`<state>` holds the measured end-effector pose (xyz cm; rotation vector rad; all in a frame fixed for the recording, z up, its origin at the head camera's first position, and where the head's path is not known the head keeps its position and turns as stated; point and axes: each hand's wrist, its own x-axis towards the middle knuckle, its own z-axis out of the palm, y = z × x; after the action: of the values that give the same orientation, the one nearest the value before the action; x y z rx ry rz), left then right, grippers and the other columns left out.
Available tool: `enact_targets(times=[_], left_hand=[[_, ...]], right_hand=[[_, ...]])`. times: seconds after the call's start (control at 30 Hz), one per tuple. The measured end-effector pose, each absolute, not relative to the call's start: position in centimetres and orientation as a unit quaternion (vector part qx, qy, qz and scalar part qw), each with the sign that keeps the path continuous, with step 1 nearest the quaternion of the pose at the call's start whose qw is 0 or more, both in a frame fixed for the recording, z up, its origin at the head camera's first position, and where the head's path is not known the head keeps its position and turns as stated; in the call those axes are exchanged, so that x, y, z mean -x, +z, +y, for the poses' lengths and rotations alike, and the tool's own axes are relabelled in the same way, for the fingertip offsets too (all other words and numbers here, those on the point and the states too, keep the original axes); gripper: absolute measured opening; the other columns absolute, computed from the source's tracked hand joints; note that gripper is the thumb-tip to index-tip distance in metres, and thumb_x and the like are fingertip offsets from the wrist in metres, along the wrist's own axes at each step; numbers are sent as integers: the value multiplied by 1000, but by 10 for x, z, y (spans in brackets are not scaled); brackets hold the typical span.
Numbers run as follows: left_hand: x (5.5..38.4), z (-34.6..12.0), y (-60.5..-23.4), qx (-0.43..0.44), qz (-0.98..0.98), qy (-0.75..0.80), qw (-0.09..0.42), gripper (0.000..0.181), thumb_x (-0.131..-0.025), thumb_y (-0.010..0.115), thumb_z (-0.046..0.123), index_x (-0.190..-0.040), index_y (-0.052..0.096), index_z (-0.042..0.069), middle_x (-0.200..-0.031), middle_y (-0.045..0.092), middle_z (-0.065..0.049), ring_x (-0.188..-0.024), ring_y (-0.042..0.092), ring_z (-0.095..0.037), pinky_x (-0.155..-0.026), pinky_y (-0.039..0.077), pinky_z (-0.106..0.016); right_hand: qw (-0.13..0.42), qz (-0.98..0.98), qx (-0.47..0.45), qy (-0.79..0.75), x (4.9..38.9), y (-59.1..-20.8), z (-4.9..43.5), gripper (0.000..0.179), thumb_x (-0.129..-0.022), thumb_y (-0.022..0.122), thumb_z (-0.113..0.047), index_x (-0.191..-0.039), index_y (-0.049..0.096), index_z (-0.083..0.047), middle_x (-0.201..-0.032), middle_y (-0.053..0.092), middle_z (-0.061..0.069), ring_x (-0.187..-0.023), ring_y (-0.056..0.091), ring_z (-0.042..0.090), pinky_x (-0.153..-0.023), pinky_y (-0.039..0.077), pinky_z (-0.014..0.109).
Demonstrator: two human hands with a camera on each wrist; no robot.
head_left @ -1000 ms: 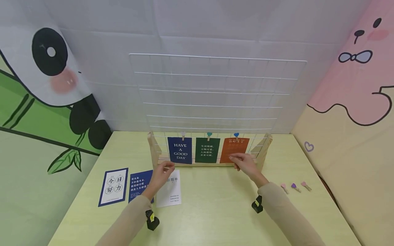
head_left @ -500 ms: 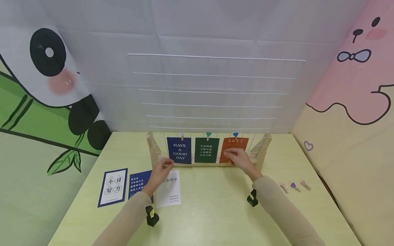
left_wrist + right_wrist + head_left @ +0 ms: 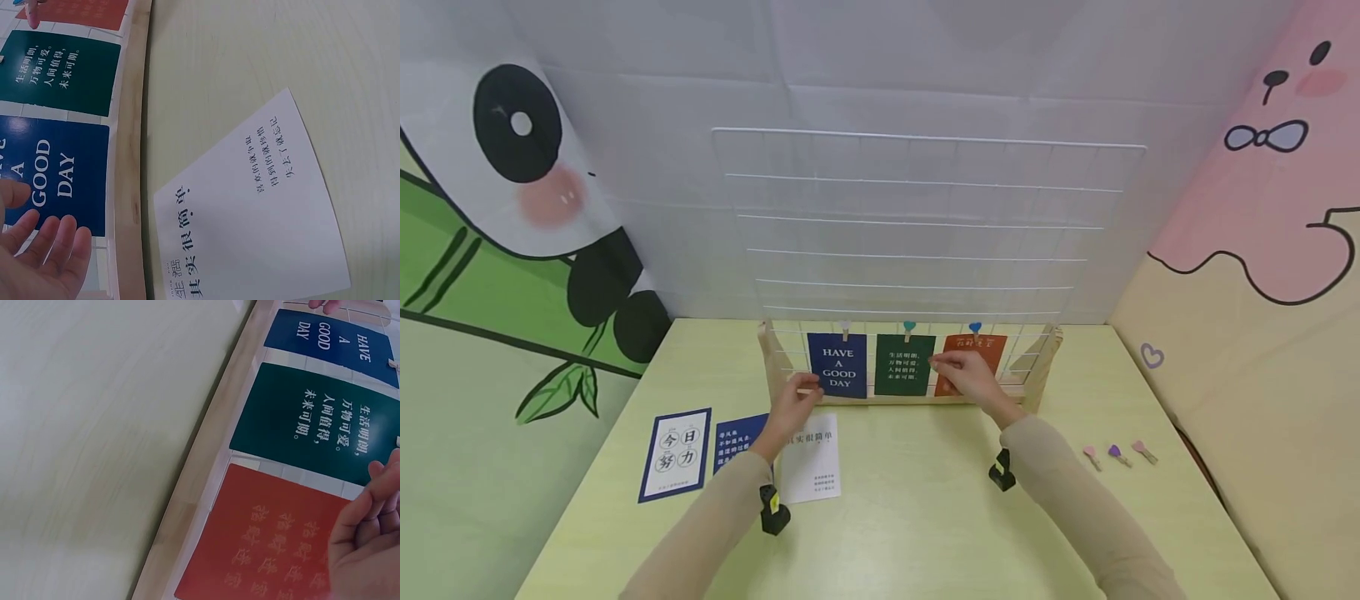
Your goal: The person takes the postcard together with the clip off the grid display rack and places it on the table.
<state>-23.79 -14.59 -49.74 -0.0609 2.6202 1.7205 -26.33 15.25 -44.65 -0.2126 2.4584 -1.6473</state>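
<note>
Key relation: the green card [image 3: 901, 385] hangs on the wire grid [image 3: 925, 137], between the blue card [image 3: 838, 367] and the orange card [image 3: 996, 352], its long axis running up and down under a teal heart clip [image 3: 909, 328]. The right hand [image 3: 973, 379] is nearer; its fingertips come in from the right, at the green card's right edge, while the hand itself crosses in front of the orange card. Right fingers bent, thumb and index close together; cannot tell whether they pinch the edge or merely sit by it. Left hand [image 3: 793, 406] at the blue card's lower left edge, fingers relaxed and apart, nothing gripped; contact with the card uncertain. Writing: blue card, HAVE A GOOD DAY in white capitals; green card, four lines, 生活明朗, 万物可爱, 人间值得, 未来可期; orange card, faint repeated characters I won't transcribe. On the table [image 3: 910, 517], left side: a blue-bordered card [image 3: 673, 454] with 今日努力, characters ringed; a second blue card [image 3: 743, 435], partly hidden by the left arm, several white lines; a white card [image 3: 811, 467] headed 生活其实很简单, with three small lines, the last reading 失去了就忘记. Three loose clips [image 3: 1116, 452] lie at table right, pink, purple, pink. No brand name noted.
</note>
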Motion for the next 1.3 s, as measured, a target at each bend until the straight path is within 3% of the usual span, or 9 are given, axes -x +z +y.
enact_targets(times=[0.13,0.27,0.53,0.7,0.9,1.03,1.23,1.3], left_hand=[[241,-147,-497,9,841,541,-9,32,-89,51,10,-118,45,0,-111,48,-18,-96,51,-31,-79,45,-39],[244,-148,-498,3,843,537,-25,35,-88,52,9,-121,44,1,-111,48,-20,-95,51,-33,-78,45,-41],[249,-147,-496,41,828,558,-40,42,-87,53,8,-125,36,-1,-113,45,-22,-98,49,-35,-82,44,-41],[249,-146,-495,42,827,558,-51,42,-86,54,7,-124,38,0,-113,44,-23,-97,49,-35,-82,43,-41],[251,-143,-493,27,837,543,-58,43,-87,53,8,-127,38,0,-113,45,-23,-93,51,-35,-76,46,-42],[251,-142,-491,26,844,532,-60,45,-87,54,9,-128,37,0,-114,45,-24,-93,51,-35,-76,46,-42],[251,-141,-489,31,851,521,-56,44,-87,54,10,-127,39,-2,-116,45,-23,-96,51,-35,-78,45,-42],[252,-141,-490,34,850,523,-52,44,-87,53,10,-127,39,-2,-116,45,-24,-96,50,-36,-78,45,-42]], right_hand=[[73,821,105,-557,264,-445,148,30,-88,55,-21,-108,60,0,-66,55,23,-51,44,33,-39,33,25],[57,819,140,-554,266,-446,143,30,-87,56,-26,-105,63,-3,-62,54,14,-47,43,27,-37,30,29],[84,819,120,-555,268,-437,123,26,-89,54,-16,-108,61,1,-67,56,19,-61,49,39,-43,40,25],[88,813,121,-562,271,-430,109,26,-89,54,-15,-110,60,-1,-73,56,25,-55,50,28,-47,43,24],[87,807,121,-572,275,-420,92,27,-89,54,-18,-111,60,-4,-77,55,29,-54,47,25,-49,43,31],[86,795,122,-588,276,-416,82,27,-89,54,-17,-112,60,-5,-69,55,23,-51,46,19,-50,43,32],[78,783,121,-605,278,-414,67,26,-88,55,-18,-113,60,-9,-60,55,13,-51,48,20,-59,46,47],[77,778,117,-612,279,-414,62,27,-89,54,-18,-114,60,-10,-60,55,14,-49,48,20,-56,47,43]])
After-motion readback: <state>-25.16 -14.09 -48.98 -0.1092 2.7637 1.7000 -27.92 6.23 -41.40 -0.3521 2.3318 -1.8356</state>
